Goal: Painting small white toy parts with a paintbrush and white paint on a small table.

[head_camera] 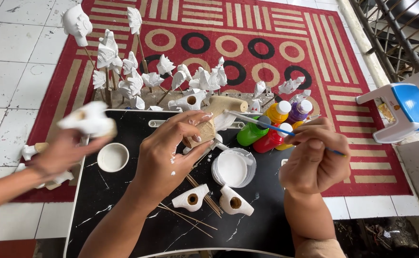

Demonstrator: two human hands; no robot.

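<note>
Black, with thin white veins, the surface [123, 210] lies under two bare hands seen from above. Nearest the viewer, below the left hand, two white-painted hollow figures [192, 198] lie beside a few thin wooden sticks [190, 220]. The left hand [164, 155], flecked with white paint, has its grip closed around an unpainted wooden piece [205, 131], fingers wrapped over the top. The right hand [314, 160] has its grip pinched shut on a thin blue-handled paintbrush [262, 124], whose tip reaches left and touches the wooden piece. Between the two hands sits a round dish of white paint [232, 168]; left of the left hand is a small white cup [113, 157]. Just beyond the right hand's grip stand small paint bottles [271, 126] in green, red, yellow and purple. At the far left another person's hand [63, 153], blurred, holds a white-painted figure [89, 120]. Beyond the gripped wooden piece, at the far edge of the surface, many white-painted figures stand on sticks [137, 79]. Farthest off, a red rug [248, 28] with tan stripes and black rings covers a white tiled floor [8, 57], and a blue and white stool [403, 112] stands well to the right.
</note>
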